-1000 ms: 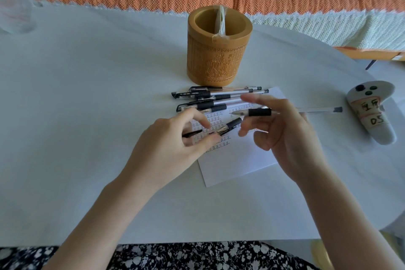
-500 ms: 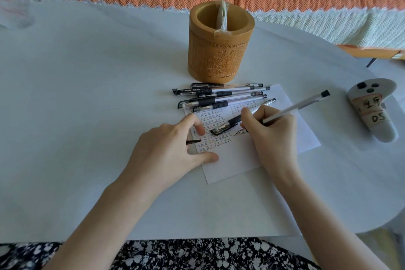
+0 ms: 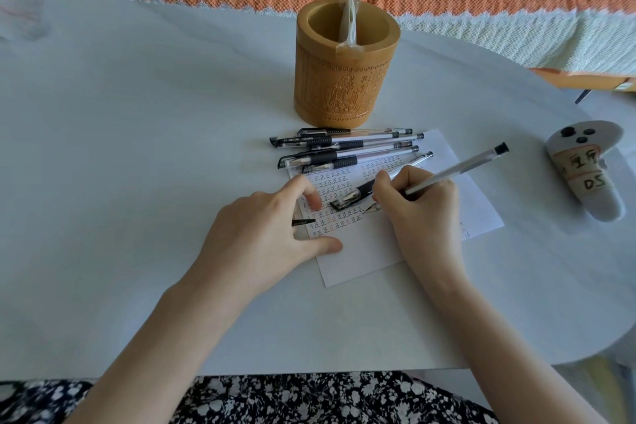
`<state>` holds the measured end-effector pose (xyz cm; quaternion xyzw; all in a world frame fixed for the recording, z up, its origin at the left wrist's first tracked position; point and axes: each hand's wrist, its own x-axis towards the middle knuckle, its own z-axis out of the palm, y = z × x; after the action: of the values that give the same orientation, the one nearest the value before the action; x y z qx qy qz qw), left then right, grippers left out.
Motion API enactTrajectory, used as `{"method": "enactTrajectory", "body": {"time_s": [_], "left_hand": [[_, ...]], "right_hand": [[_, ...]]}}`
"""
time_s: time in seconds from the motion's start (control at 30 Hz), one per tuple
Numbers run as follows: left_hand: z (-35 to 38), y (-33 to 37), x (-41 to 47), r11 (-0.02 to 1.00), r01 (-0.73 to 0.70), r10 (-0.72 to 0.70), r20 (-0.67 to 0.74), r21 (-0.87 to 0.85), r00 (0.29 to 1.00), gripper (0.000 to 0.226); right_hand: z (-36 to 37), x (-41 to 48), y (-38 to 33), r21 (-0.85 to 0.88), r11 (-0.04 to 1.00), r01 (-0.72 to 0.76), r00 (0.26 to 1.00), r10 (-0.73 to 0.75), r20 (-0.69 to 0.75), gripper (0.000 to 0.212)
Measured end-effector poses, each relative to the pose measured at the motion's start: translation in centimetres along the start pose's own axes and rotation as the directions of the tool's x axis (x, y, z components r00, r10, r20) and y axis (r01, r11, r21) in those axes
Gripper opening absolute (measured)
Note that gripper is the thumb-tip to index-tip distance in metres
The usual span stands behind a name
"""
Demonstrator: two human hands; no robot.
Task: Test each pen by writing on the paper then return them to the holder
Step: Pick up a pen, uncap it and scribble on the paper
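Pressure should stay light as the right hand (image 3: 420, 213), gripping the pen (image 3: 457, 169) with its tip on the paper (image 3: 361, 251), marks a short stroke, while the left hand (image 3: 268, 234), a cap (image 3: 303, 222) tucked under its curled fingers, pins that paper flat near the holder (image 3: 346, 79).

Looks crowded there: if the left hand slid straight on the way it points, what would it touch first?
Probably the capped pen lying on the paper ahead of the left hand, which holds a pen cap; then the right hand holding the writing pen.
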<state>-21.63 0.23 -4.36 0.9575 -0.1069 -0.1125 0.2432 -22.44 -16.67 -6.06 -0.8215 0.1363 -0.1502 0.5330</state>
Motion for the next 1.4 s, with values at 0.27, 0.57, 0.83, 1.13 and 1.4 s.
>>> {"method": "enactTrajectory", "body": {"time_s": [0.27, 0.57, 0.83, 1.13, 1.4], "left_hand": [[0.13, -0.16, 0.15, 1.000, -0.004, 0.004, 0.001, 0.016, 1.000, 0.053], [0.10, -0.09, 0.13, 1.000, -0.006, 0.006, 0.004, 0.017, 1.000, 0.052], [0.03, -0.01, 0.12, 1.000, -0.004, 0.003, 0.013, 0.017, 1.000, 0.052], [-0.05, 0.08, 0.08, 1.000, -0.004, 0.004, 0.015, 0.026, 1.000, 0.051], [-0.05, 0.09, 0.10, 1.000, -0.004, 0.004, 0.013, 0.021, 1.000, 0.052]], "right_hand": [[0.10, 0.09, 0.09, -0.007, 1.000, 0.015, 1.000, -0.015, -0.001, 0.041], [0.18, 0.15, 0.33, -0.031, 0.999, 0.035, 0.999, -0.036, -0.034, 0.037], [0.04, 0.12, 0.14, -0.012, 0.999, 0.030, 0.999, -0.030, -0.020, 0.037], [0.10, 0.08, 0.14, -0.049, 0.998, 0.035, 0.999, -0.036, -0.013, 0.035], [0.06, 0.12, 0.16, -0.042, 0.998, 0.036, 0.999, -0.037, -0.014, 0.037]]}}
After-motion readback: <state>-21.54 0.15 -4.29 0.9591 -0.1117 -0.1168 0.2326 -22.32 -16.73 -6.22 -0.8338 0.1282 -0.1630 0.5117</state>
